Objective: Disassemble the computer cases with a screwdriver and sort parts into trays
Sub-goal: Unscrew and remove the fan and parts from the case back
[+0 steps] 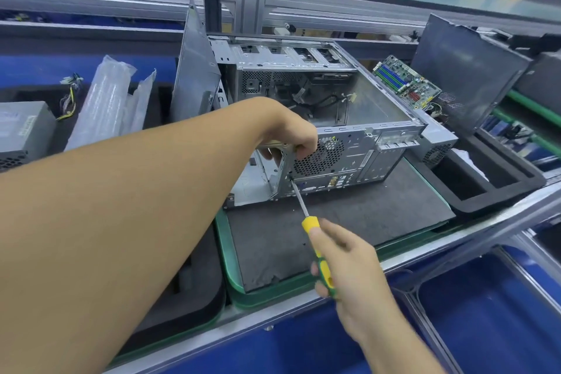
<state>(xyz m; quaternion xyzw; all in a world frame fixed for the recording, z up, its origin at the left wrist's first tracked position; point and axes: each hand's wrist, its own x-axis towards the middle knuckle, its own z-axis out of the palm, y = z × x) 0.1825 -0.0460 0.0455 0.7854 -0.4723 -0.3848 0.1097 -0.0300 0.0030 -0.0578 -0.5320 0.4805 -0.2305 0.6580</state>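
Note:
An open grey metal computer case (pixel 358 118) lies on a dark foam mat (pixel 349 215), its rear panel with the fan grille facing me. My left hand (pixel 293 136) grips the top rear corner of the case. My right hand (pixel 349 264) holds a yellow and green screwdriver (pixel 315 240); its tip sits at a screw on the rear panel's left edge, below the left hand. A green motherboard (pixel 406 82) leans to the right of the case.
A grey side panel (pixel 194 70) stands upright left of the case. Left: a foam tray with bubble-wrap bags (pixel 106 103) and a power supply (pixel 24 130). Right: a black foam tray (pixel 485 179), a dark panel (pixel 467 70). Blue bins (pixel 485 313) sit below.

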